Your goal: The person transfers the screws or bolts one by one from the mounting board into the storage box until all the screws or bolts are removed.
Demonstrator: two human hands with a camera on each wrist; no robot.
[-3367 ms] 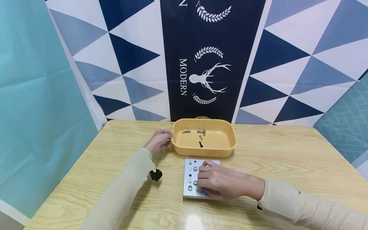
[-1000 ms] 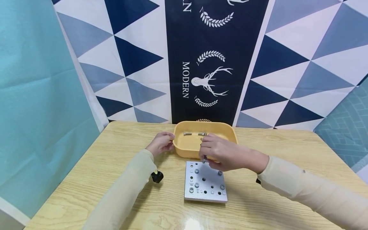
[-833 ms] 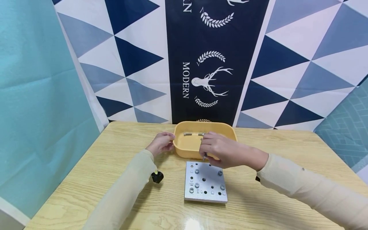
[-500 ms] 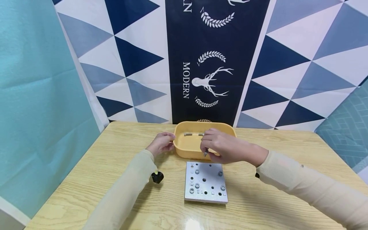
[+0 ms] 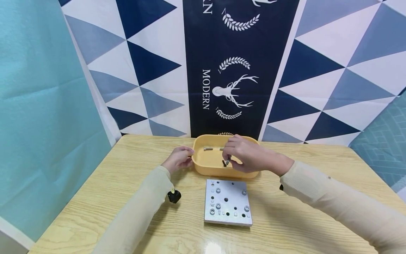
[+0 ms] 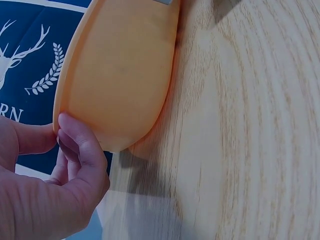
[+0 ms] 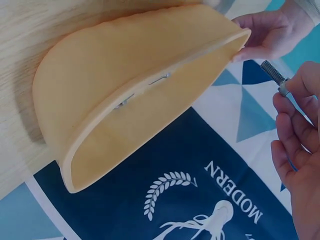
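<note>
A yellow tray stands at the back of the table, and my left hand pinches its left rim between thumb and fingers. The left wrist view shows that grip on the tray rim up close. Above the tray's front right part, my right hand holds a silver bolt by its head end, the threads pointing away from the fingers. Inside the tray lie a silver bolt and a black screw; my right hand hides other parts of it.
In front of the tray lies a silver metal plate with holes and several bolts standing in it. A patterned cloth hangs behind the table. A black device sits at the left sleeve cuff.
My right hand has moved from the metal plate up and away to above the tray, carrying the bolt. My left hand has kept its grip on the tray rim.
</note>
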